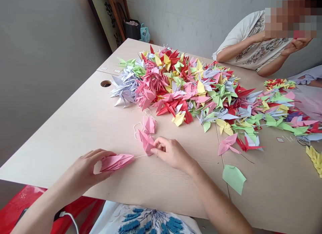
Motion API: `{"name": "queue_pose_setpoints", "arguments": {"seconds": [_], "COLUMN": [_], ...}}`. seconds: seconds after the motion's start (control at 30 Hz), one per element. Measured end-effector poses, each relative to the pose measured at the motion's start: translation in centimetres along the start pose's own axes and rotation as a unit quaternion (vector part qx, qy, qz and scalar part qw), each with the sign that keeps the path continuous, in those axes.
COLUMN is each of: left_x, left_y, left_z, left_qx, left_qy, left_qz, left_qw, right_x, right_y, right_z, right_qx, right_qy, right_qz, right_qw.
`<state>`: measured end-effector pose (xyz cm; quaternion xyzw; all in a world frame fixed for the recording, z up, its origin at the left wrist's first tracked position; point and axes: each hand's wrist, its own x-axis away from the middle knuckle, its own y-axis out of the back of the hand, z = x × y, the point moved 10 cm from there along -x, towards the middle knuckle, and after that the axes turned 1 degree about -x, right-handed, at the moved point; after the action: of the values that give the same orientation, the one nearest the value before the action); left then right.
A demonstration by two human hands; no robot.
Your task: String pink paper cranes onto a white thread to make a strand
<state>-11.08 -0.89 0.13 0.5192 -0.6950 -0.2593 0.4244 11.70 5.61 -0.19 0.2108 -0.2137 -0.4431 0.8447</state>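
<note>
My left hand (97, 165) is closed around a stack of folded pink paper cranes (118, 162) at the table's near edge. From the stack's tip a thin white string runs right to another pink crane (146, 142). Thumb and fingertips of my right hand (164, 150) pinch that crane's lower right edge. Just behind it stands one more pink crane (149, 124), with loose white string (136, 130) curled beside it. A large heap of red, pink, green, yellow and pale blue cranes (176, 83) lies farther back.
A green paper piece (233, 178) and a single pink crane (227, 144) with a needle-like wire lie to the right. Across the table (62, 133) sits a person in a white top (251, 43). A red stool (20, 207) and white cable are below left.
</note>
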Motion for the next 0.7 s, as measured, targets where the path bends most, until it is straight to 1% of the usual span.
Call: {"name": "queue_pose_setpoints", "arguments": {"seconds": [0.03,0.07,0.1,0.13,0.2,0.23,0.27,0.3,0.33,0.4,0.47,0.53,0.63,0.7], "left_x": [0.1,0.2,0.4,0.5,0.7,0.7,0.8,0.7,0.7,0.6,0.6,0.5,-0.2,-1.1], "left_y": [0.4,1.1,1.8,2.5,3.9,4.5,4.9,5.2,5.5,5.5,5.3,5.1,4.3,3.6], "left_z": [0.7,1.6,2.6,3.4,4.4,4.6,4.7,4.8,4.8,5.0,5.4,5.6,4.9,3.7], "left_qx": [-0.019,-0.038,-0.057,-0.075,-0.106,-0.117,-0.125,-0.129,-0.131,-0.124,-0.115,-0.103,-0.076,-0.057], "left_qy": [0.016,0.038,0.06,0.08,0.104,0.108,0.11,0.11,0.112,0.115,0.124,0.117,0.065,0.018], "left_qz": [-0.001,-0.01,-0.021,-0.035,-0.068,-0.083,-0.098,-0.11,-0.121,-0.129,-0.138,-0.153,-0.156,-0.138], "left_qw": [1.0,0.999,0.996,0.993,0.987,0.984,0.981,0.979,0.978,0.977,0.976,0.976,0.983,0.989], "right_x": [0.2,0.2,0.1,-0.1,-0.9,-1.4,-2.0,-2.5,-3.1,-4.1,-4.6,-3.9,-0.6,2.3], "right_y": [-0.4,-0.4,-0.1,0.7,2.5,3.1,3.2,2.7,1.8,-0.1,-1.1,-1.1,0.1,1.1], "right_z": [0.3,0.8,1.2,1.7,2.8,3.4,4.1,4.7,5.1,5.1,4.1,3.1,1.6,0.2], "right_qx": [-0.002,0.001,0.009,0.024,0.075,0.108,0.144,0.178,0.208,0.251,0.272,0.279,0.287,0.301], "right_qy": [0.005,0.018,0.035,0.054,0.098,0.127,0.161,0.196,0.227,0.255,0.237,0.201,0.137,0.078], "right_qz": [0.028,0.042,0.04,0.018,-0.053,-0.083,-0.098,-0.094,-0.074,-0.024,-0.001,-0.014,-0.065,-0.109], "right_qw": [1.0,0.999,0.999,0.998,0.991,0.982,0.972,0.96,0.948,0.933,0.933,0.939,0.946,0.944]}}
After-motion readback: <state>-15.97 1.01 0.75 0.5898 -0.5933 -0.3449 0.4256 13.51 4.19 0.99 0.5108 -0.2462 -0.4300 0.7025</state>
